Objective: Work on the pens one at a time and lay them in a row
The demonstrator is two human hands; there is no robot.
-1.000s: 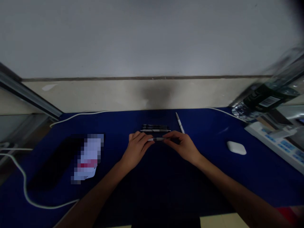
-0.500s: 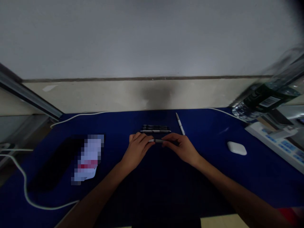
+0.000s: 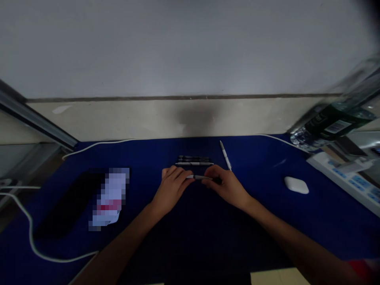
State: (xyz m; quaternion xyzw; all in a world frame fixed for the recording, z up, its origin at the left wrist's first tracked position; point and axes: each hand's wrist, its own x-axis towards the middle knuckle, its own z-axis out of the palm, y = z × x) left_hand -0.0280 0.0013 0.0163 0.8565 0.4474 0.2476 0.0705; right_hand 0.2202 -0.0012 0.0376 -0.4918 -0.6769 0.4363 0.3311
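A slim white-and-grey pen [image 3: 199, 177] lies level between my two hands, above the blue desk top. My left hand [image 3: 173, 184] grips its white end with thumb and fingers, hiding that end. At the pen's pointed end, the curled thumb and fingers of my right hand [image 3: 226, 184] close around it, and the narrow tip shows between them. Just beyond my hands lie a white pen [image 3: 194, 163] and several dark pens [image 3: 194, 159], side by side. Another white pen [image 3: 225, 155] with a grey front rests slanted behind my right hand.
To the left are a blurred-out phone-like object [image 3: 111, 196] and a white cable [image 3: 31, 225]. A white earbud case [image 3: 296, 185] sits on the right, near a power strip [image 3: 350, 178] and a plastic bottle [image 3: 329, 122]. The wall [image 3: 133, 118] borders the desk's back.
My right fingers have shifted slightly and curled, so more of the pen's front and its tip now show. My left hand keeps its grip in nearly the same place.
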